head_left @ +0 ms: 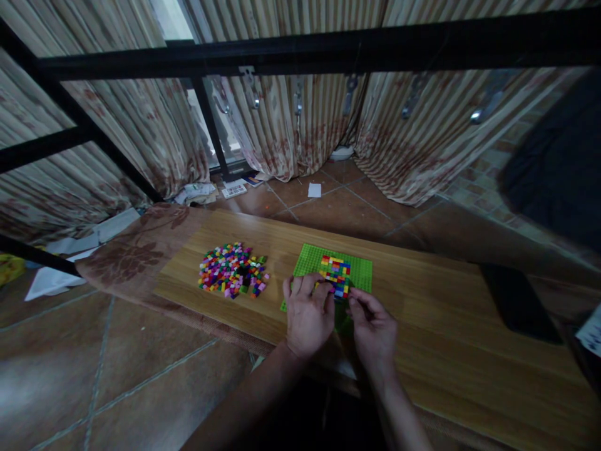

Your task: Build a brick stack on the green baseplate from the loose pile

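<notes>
Left grip (310,316) over baseplate (360,275) edge

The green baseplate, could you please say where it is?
In the head view, the green baseplate lies just right of centre on the wooden surface, right of the loose brick pile.

Room lies between brick pile (224,270) and baseplate (361,270); hands (308,318) block its near side.
</notes>
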The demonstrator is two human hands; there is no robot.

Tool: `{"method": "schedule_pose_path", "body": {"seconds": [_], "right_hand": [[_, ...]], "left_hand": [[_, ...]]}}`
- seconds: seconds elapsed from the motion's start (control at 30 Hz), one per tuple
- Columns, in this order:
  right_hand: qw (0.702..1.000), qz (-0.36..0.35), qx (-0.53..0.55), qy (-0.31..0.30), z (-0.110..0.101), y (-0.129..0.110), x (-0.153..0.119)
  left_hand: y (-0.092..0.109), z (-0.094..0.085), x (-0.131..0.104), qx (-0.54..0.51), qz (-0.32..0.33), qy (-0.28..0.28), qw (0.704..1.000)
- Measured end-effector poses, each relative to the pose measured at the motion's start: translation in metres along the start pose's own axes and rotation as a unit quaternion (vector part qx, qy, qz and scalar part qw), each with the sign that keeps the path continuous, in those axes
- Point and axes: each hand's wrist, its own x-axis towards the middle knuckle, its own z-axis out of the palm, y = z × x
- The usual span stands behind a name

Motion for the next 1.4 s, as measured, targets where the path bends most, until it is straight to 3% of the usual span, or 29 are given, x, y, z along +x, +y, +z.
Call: {"method": "schedule_pose_path", "body": {"seconds": [0.73,0.93,1.07,1.17,1.4], "right_hand": [[1.000,0.000,-0.006,0.007,0.000,0.001,0.000],[1.000,-0.015,-0.021,0.009,-0.002,0.000,-0.003],[0.992,-0.099,-0.078,0.019,-0.005,-0.009,-0.005],[0.979,-0.167,-0.116,-0.024,-0.005,-0.023,-0.004],[0.954,-0.201,-0.173,-0.138,-0.003,-0.049,0.001]], "left_hand": [[-0.008,-0.013,0.010,0.007,0.033,-0.075,0.997],[-0.012,-0.012,0.008,-0.024,0.017,-0.047,0.998],[-0.012,-0.012,0.002,-0.068,-0.007,-0.015,0.998],[-0.011,-0.012,-0.003,-0.104,-0.015,0.002,0.994],[-0.006,-0.015,-0.007,-0.199,-0.007,0.019,0.980]]}}
